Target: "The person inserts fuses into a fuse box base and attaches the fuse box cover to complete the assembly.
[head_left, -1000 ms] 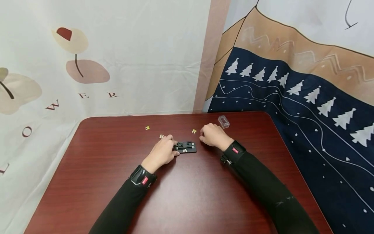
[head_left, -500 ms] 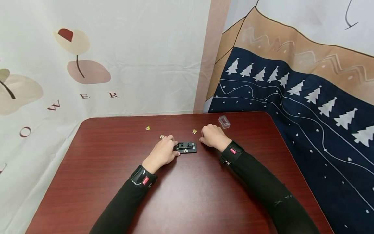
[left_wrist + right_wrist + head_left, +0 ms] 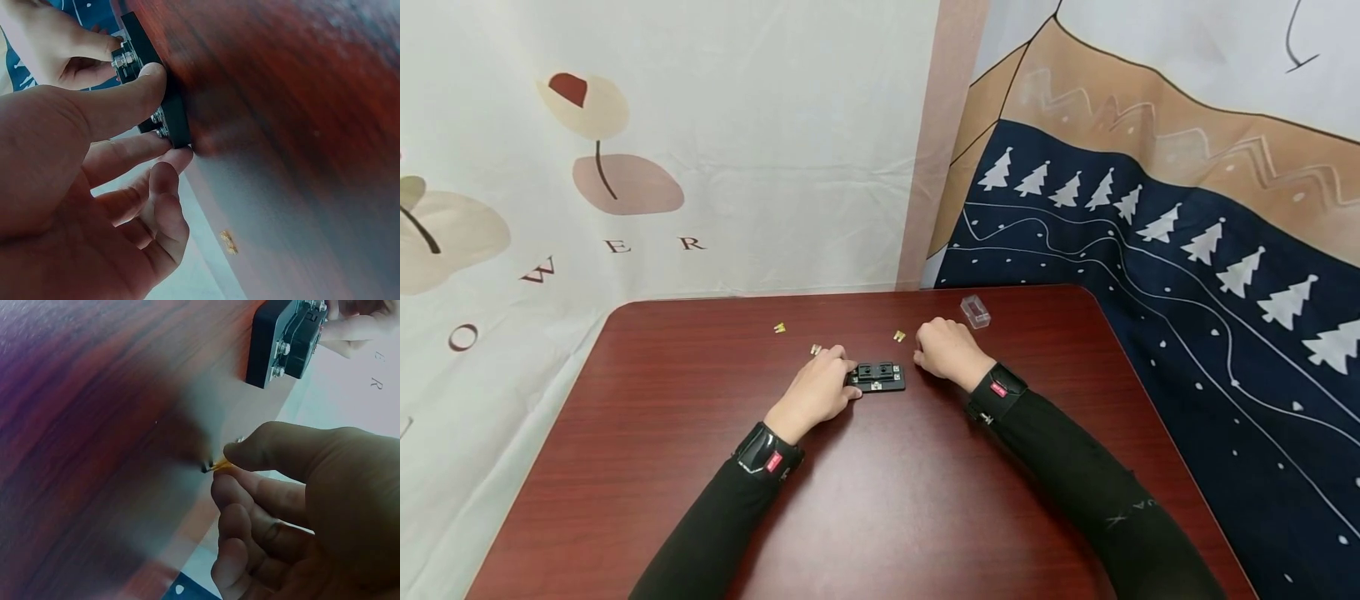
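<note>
A black fuse block [image 3: 878, 377] with metal terminal screws lies flat on the table. My left hand [image 3: 815, 390] grips its left end between thumb and fingers; in the left wrist view the thumb lies along its side. To the right of the block is my right hand [image 3: 951, 350], apart from it and low over the table. In the right wrist view, its thumb and index finger pinch a small yellow blade fuse [image 3: 220, 465], prongs pointing toward the tabletop. Fingers cover much of that fuse. More such fuses lie behind the block: one yellow fuse [image 3: 898, 337] near the right hand, another yellow fuse [image 3: 779, 327] farther left.
A pale fuse [image 3: 816, 350] sits just beyond the left fingers. Near the back edge stands a small clear plastic box [image 3: 975, 312], behind the right hand. The reddish-brown table [image 3: 880, 500] meets printed cloth hangings [image 3: 790, 192] at its back and right.
Almost nothing differs. The right hand has shifted very slightly; the left hand stays on the fuse block.
</note>
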A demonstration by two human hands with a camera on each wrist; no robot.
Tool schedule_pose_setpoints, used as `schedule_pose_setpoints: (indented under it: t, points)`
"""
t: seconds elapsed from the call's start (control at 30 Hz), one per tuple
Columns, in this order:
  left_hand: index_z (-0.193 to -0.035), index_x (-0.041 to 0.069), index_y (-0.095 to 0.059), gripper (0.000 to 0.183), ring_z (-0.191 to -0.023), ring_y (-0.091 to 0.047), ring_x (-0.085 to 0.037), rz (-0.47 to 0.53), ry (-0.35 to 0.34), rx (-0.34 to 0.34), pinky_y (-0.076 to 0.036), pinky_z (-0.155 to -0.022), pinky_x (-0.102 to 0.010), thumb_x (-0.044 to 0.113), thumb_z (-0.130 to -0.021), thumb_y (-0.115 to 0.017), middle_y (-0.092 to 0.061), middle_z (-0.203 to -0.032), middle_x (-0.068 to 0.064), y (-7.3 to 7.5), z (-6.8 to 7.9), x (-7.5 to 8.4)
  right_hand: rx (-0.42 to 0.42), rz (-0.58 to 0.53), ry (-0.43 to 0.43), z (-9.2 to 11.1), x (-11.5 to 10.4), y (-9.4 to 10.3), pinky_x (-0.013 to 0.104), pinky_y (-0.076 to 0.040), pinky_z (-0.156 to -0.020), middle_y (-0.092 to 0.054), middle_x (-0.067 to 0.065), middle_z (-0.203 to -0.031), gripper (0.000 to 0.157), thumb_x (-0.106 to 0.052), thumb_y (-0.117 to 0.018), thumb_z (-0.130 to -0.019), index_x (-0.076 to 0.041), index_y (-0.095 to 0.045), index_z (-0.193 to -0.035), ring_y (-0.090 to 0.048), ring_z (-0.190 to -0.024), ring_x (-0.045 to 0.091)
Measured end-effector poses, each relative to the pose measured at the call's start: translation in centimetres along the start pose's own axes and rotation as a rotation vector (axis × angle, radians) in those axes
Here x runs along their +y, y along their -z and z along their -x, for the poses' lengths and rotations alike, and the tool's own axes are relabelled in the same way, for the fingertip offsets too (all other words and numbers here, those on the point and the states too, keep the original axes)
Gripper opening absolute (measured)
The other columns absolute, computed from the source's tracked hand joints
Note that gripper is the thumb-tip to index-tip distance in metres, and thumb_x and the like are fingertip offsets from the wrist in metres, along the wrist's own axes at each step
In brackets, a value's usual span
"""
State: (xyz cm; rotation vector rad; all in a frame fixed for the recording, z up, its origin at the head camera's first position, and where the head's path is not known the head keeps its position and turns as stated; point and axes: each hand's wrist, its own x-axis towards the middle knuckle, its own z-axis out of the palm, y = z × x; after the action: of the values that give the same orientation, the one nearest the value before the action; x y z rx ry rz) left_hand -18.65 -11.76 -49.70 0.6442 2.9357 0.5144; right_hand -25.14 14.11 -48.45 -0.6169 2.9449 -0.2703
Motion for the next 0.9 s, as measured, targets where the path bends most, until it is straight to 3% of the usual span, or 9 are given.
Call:
schedule_pose_setpoints:
  t: [0.1,0.3,0.5,0.6,0.73,0.9]
  points:
    - [-0.134,-0.003,-0.077,0.049,-0.115,-0.066,-0.033,-0.007,0.001,-0.001,-0.057,-0.103,-0.053,0.026,-0.096,-0.087,-0.068,-0.12,-0.014,-0.4,-0.2,-0.4,0.012,0.0,0.012,0.1,0.2,0.1,0.044,-0.06,-0.069,-0.077,0.004,-0.087,0.015,-0.022,-0.079,-0.099,-0.013,-0.085,-0.089,-0.07,-0.077,0.022]
    - [-0.136,0.002,-0.077,0.053,-0.114,-0.065,-0.03,-0.004,-0.041,0.029,-0.057,-0.102,-0.047,0.036,-0.097,-0.086,-0.068,-0.121,-0.01,-2.9,-1.2,-2.9,0.018,-0.005,0.028,0.4,0.5,0.4,0.044,-0.06,-0.07,-0.08,0.004,-0.092,0.013,-0.023,-0.08,-0.099,-0.014,-0.086,-0.093,-0.072,-0.08,0.022]
    - [-0.137,-0.002,-0.075,0.052,-0.117,-0.065,-0.032,-0.005,-0.007,-0.001,-0.057,-0.106,-0.049,0.03,-0.097,-0.087,-0.068,-0.123,-0.013,-0.9,-0.4,-1.0,0.033,0.009,0.046,0.7,0.4,0.7,0.045,-0.061,-0.072,-0.082,0.006,-0.099,0.014,-0.024,-0.078,-0.102,-0.013,-0.086,-0.099,-0.075,-0.086,0.024]
    - [-0.136,-0.002,-0.076,0.051,-0.117,-0.065,-0.034,-0.006,0.011,-0.006,-0.057,-0.106,-0.05,0.027,-0.096,-0.087,-0.068,-0.123,-0.013,-0.9,-0.4,-0.6,0.046,0.014,0.063,0.7,0.1,0.9,0.041,-0.058,-0.067,-0.081,0.005,-0.098,0.016,-0.024,-0.075,-0.103,-0.013,-0.086,-0.099,-0.072,-0.081,0.021]
    - [-0.135,0.002,-0.078,0.053,-0.113,-0.064,-0.032,0.007,-0.025,0.039,-0.058,-0.102,-0.049,0.034,-0.094,-0.089,-0.067,-0.12,-0.01,-3.5,-1.5,-3.1,0.061,0.024,0.094,0.8,-0.3,1.2,0.039,-0.057,-0.064,-0.08,0.005,-0.096,0.017,-0.022,-0.073,-0.104,-0.013,-0.087,-0.1,-0.07,-0.078,0.019]
    - [-0.136,0.004,-0.078,0.056,-0.112,-0.063,-0.031,0.03,-0.031,0.051,-0.057,-0.101,-0.049,0.038,-0.093,-0.09,-0.067,-0.12,-0.008,-5.2,-2.2,-4.6,0.061,0.029,0.124,1.0,-1.1,1.6,0.042,-0.062,-0.069,-0.082,0.007,-0.105,0.019,-0.019,-0.071,-0.105,-0.011,-0.087,-0.11,-0.074,-0.085,0.021]
